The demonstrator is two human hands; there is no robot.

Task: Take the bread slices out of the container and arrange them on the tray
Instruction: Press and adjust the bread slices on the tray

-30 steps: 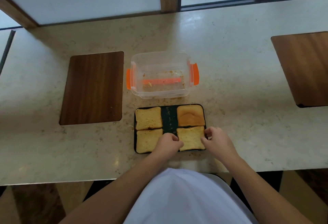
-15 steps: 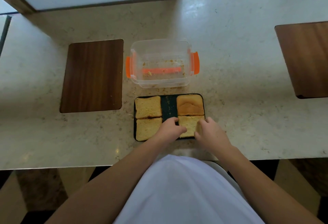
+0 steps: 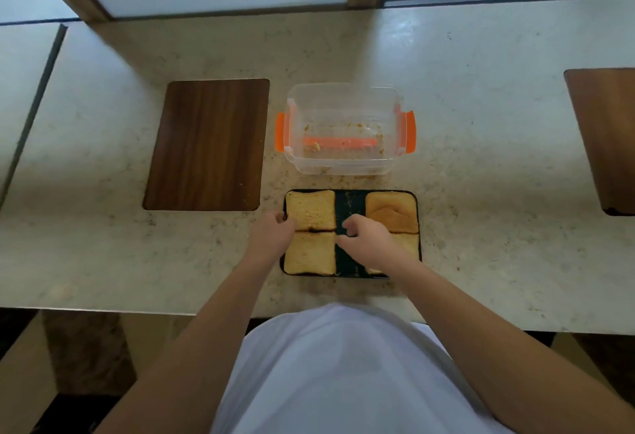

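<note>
1. Head view. Dark rectangular tray (image 3: 349,263) lies on the speckled stone bench (image 3: 481,193), near its 6 o'clock edge.
2. Four bread slices on the tray: far-left slice (image 3: 310,209), near-left slice (image 3: 311,253), far-right slice (image 3: 391,211), near-right slice (image 3: 409,244), the last mostly hidden under the right hand. A bare dark strip runs between the left and right pairs.
3. Clear container (image 3: 340,128) with orange clips stands just at 12 o'clock of the tray, apart from it; only crumbs inside.
4. Left hand (image 3: 271,236) at the tray's 9 o'clock edge, fingers curled against the seam of the two left slices; whether they grip, cannot tell.
5. Right hand (image 3: 369,239) over the centre strip, fingers loosely curled, touching the left pair's inner edge; nothing lifted.
6. Wooden inlay panel (image 3: 209,143) at 10 o'clock of the tray.
</note>
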